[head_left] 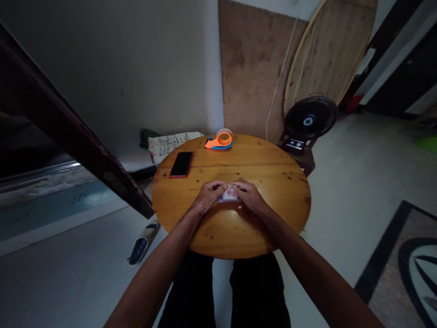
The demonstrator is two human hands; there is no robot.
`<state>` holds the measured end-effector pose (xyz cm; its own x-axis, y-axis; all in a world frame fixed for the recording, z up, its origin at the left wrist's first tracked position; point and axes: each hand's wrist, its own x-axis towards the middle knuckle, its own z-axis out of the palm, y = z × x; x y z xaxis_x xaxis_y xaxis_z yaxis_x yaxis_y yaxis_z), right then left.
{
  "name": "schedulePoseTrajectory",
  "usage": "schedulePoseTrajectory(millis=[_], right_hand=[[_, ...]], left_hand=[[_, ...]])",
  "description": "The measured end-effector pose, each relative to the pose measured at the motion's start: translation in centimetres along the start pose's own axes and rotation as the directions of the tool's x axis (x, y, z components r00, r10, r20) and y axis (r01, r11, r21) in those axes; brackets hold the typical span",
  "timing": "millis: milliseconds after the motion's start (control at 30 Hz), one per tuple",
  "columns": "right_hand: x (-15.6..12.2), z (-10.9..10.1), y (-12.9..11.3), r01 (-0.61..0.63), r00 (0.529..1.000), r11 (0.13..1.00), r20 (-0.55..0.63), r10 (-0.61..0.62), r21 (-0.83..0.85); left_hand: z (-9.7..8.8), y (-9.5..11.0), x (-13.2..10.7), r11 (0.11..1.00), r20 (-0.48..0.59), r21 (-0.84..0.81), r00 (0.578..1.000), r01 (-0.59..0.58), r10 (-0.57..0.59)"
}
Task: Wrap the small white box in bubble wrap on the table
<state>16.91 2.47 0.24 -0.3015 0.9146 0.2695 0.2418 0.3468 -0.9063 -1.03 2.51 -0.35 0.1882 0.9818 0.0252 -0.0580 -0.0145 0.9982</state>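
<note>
A lived-in home, probably a spare or entry room: a small round wooden table (273,182) at centre, a floor fan (310,120) upper right, a slipper (142,243) lower left, and a patterned rug (406,269) lower right.

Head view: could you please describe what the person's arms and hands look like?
The left forearm and right forearm are bare, no sleeves in view. The left hand and right hand wear no gloves; no watch or ring is visible.
</note>
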Motion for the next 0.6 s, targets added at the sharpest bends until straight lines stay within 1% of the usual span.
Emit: schedulePoseTrajectory(millis=[200,333,533,600], right_hand=[[0.09,0.10,0.40,0.041,0.999,0.999,-0.012,-0.042,-0.036],[0.30,0.19,0.65,0.032,0.999,0.999,-0.021,-0.033,-0.040],[0.20,0.31,0.24,0.070,0.997,0.995,-0.030,-0.072,-0.070],[0.03,0.24,0.06,0.092,0.995,0.991,-0.015,-0.094,-0.095]], left_hand=[[0.20,0.33,-0.08,1.000,-0.029,0.017,0.999,-0.016,0.016],[0.38,0.65,-0.14,1.000,-0.040,0.010,0.999,-0.021,0.022],[0.51,0.42,0.04,0.999,-0.046,-0.020,0.998,-0.031,0.030],[0.53,0.30,0.08,0.999,-0.047,-0.030,0.998,-0.036,0.034]])
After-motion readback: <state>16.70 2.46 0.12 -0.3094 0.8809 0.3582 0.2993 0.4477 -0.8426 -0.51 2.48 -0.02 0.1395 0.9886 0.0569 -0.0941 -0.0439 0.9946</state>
